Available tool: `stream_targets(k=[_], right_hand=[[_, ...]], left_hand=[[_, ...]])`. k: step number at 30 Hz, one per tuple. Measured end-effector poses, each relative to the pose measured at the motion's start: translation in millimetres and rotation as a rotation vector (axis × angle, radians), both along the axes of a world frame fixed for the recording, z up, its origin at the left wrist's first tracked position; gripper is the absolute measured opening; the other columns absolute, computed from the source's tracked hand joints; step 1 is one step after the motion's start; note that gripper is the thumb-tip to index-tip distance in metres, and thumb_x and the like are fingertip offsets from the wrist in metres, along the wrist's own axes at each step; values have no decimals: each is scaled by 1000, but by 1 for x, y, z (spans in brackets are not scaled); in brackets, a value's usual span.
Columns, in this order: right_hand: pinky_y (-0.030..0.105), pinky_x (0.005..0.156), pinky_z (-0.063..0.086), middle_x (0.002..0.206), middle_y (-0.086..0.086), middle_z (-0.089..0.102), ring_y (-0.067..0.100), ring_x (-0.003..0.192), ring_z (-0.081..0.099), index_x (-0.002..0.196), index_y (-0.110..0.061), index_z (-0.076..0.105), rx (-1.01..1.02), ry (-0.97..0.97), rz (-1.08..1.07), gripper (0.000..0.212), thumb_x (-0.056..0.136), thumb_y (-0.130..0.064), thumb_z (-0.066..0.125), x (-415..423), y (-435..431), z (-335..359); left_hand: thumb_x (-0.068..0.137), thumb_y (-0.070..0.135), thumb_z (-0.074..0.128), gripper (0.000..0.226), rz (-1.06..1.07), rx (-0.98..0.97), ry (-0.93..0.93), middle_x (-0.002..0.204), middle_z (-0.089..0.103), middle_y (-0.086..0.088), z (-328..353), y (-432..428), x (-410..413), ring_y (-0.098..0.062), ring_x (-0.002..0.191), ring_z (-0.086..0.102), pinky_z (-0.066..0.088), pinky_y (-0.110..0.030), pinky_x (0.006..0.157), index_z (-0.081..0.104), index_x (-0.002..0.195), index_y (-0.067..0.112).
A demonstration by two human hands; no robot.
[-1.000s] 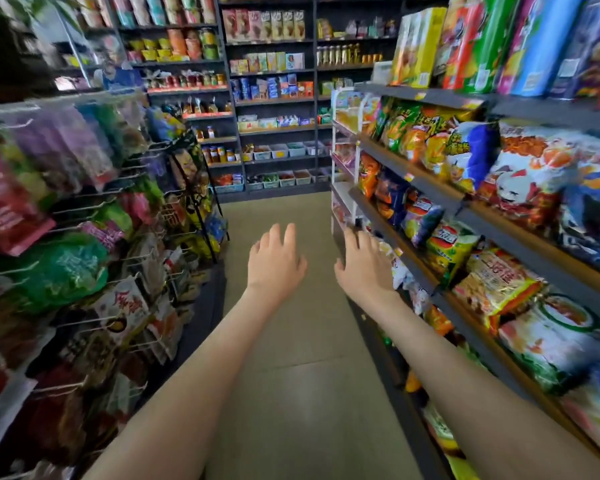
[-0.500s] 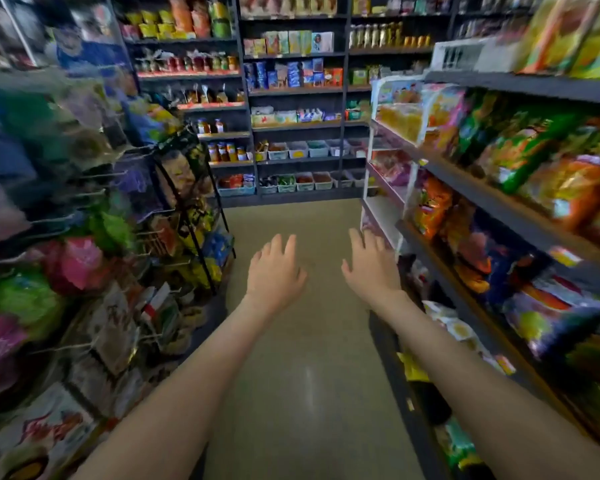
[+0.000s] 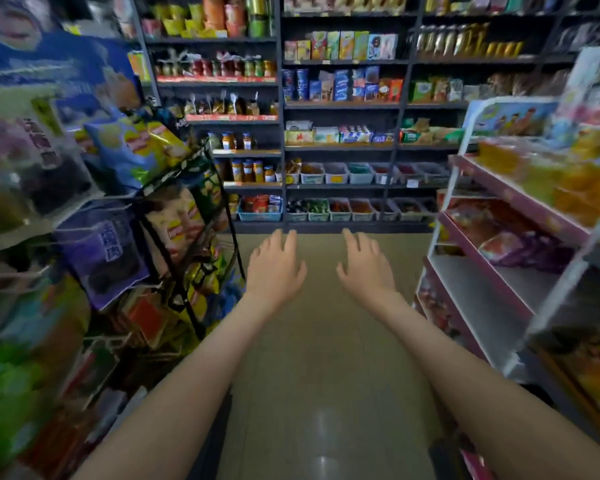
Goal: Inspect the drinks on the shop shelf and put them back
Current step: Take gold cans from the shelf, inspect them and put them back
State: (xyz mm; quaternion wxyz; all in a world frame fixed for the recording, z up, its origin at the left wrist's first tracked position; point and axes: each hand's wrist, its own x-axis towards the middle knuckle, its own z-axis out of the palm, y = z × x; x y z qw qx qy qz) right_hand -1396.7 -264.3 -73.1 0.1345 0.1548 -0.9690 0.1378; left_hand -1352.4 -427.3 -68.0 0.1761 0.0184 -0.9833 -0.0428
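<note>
Both empty, fingers spread: left hand (image 3: 275, 269) and right hand (image 3: 365, 269); bottles (image 3: 465, 40) stand well beyond on the far shelf (image 3: 343, 106).

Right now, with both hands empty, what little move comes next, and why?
Probably step forward toward the back shelves. The left hand and right hand are open and hold nothing, and the orange bottles there look too far to reach.

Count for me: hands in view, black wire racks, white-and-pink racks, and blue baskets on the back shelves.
hands: 2, left hand and right hand, both empty
black wire rack: 1
white-and-pink rack: 1
blue basket: 1
Total: 5
</note>
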Motion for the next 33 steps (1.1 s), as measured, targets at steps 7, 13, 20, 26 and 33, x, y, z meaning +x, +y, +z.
stream_targets(k=[7, 13, 20, 26, 33], right_hand=[[37, 102, 35, 147, 11, 33, 29, 132, 31, 150, -12, 21, 46, 35, -73, 64, 94, -23, 50, -240, -22, 35], [40, 107, 32, 151, 14, 31, 30, 138, 28, 152, -11, 20, 36, 84, -115, 65, 96, -25, 49, -451, -17, 28], [37, 105, 35, 149, 13, 34, 30, 136, 31, 153, -11, 18, 17, 165, -120, 65, 97, -27, 47, -716, -6, 52], [36, 107, 32, 154, 13, 26, 29, 140, 25, 154, -14, 10, -14, 149, -134, 68, 99, -29, 46, -905, -6, 72], [38, 107, 33, 156, 11, 23, 28, 142, 21, 154, -15, 13, -74, 204, -187, 64, 100, -29, 45, -1124, 25, 82]], left_hand=[[98, 37, 46, 62, -83, 9, 16, 152, 31, -14, 42, -20, -260, -29, 137, 34, 32, -37, 108, 25, 150, 10], [97, 38, 47, 61, -139, 54, 54, 149, 37, -15, 31, -19, -473, -30, 133, 41, 38, -39, 105, 29, 148, 10], [97, 40, 47, 60, -178, 64, 110, 145, 40, -12, 60, 1, -729, -27, 129, 44, 43, -37, 102, 30, 147, 10], [98, 41, 47, 59, -276, 226, 81, 148, 37, -5, 81, 4, -915, -22, 132, 40, 41, -32, 98, 30, 148, 14], [99, 41, 46, 61, -319, 151, 126, 148, 38, -9, 93, 23, -1152, -23, 133, 40, 41, -33, 100, 26, 150, 11]])
